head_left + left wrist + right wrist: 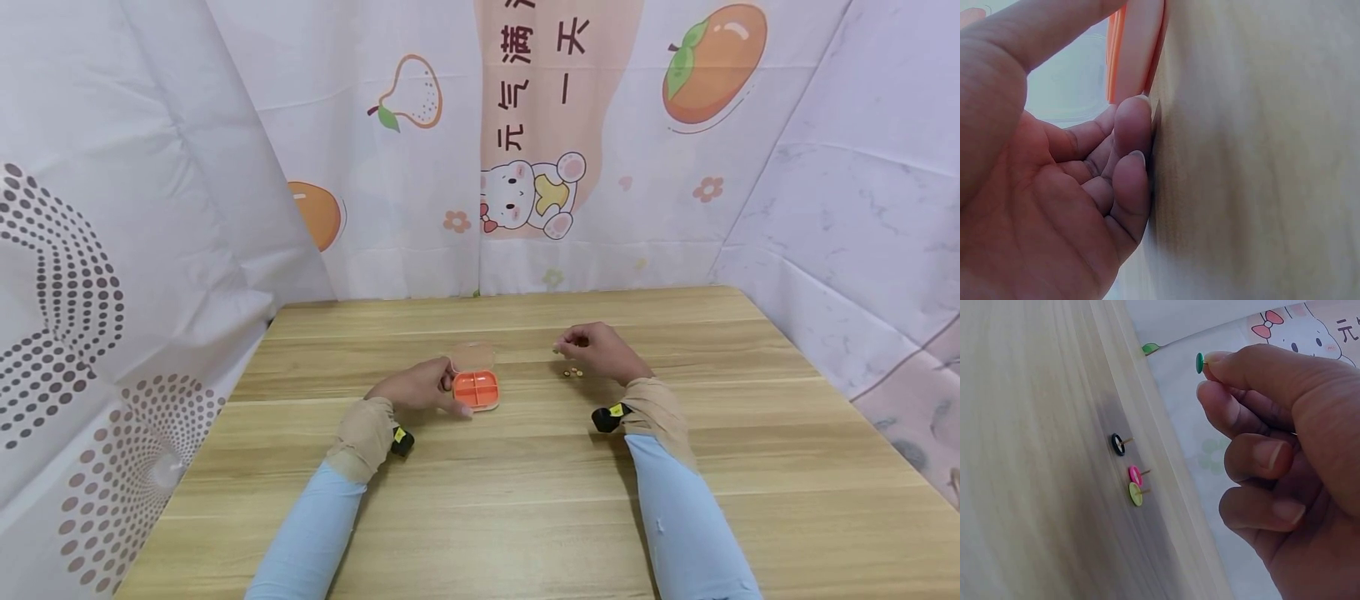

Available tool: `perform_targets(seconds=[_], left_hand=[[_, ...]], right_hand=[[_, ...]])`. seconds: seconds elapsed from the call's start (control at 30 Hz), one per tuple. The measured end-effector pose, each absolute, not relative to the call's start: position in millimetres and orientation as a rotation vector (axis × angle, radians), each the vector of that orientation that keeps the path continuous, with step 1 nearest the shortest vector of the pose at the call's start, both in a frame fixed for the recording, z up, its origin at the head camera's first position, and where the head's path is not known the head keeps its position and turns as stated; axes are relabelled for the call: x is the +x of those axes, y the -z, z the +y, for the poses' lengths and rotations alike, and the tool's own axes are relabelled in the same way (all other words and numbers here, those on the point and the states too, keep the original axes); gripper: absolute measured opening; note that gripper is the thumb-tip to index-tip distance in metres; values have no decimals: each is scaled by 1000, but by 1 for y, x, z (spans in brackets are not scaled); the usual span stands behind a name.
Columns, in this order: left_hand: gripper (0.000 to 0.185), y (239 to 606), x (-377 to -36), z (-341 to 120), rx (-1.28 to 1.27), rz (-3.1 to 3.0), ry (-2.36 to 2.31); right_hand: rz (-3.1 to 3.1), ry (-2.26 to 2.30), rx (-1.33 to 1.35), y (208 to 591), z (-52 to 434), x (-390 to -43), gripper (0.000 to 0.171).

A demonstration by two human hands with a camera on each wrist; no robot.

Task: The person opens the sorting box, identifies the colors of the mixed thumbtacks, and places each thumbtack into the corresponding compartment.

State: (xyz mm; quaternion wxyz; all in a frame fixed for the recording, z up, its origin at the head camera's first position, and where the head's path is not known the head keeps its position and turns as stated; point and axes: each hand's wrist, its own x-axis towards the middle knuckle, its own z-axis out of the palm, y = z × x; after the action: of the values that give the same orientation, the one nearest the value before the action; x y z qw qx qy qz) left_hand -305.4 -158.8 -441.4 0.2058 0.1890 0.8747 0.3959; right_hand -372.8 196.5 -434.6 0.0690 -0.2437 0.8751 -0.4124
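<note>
Right hand (1272,462) pinching (left hand (1054,187) curled)

The head view looks down from above and behind onto the wooden table (525,500). Each wrist view sits close behind its own fingers, sharing only that tabletop with it.

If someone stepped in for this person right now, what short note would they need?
Left hand: holds the open orange box at its side, steadying it on the table.
Right hand: pinches a green pin, lifted off the table.
Three pins lie beside that hand: black pin, pink pin, yellow-green pin.
Done: one pin picked up. No pins show in the box.
Left, likely: the held pin and the three on the table.
</note>
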Motion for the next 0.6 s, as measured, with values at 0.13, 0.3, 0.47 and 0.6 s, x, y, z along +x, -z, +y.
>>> perform_targets(seconds=[0.13, 0.3, 0.47, 0.6], left_hand=[[56, 442, -305, -158, 528, 2445, -1095], [56, 441, -305, -158, 533, 2444, -1101], [55, 443, -306, -159, 535, 2445, -1101], [55, 445, -308, -159, 531, 2455, -1083]], right_hand=[[2644, 1234, -742, 434, 195, -372, 20], [2647, 1230, -747, 433, 192, -372, 20], [2656, 1225, -742, 436, 191, -373, 17], [2658, 1221, -748, 438, 191, -374, 16]])
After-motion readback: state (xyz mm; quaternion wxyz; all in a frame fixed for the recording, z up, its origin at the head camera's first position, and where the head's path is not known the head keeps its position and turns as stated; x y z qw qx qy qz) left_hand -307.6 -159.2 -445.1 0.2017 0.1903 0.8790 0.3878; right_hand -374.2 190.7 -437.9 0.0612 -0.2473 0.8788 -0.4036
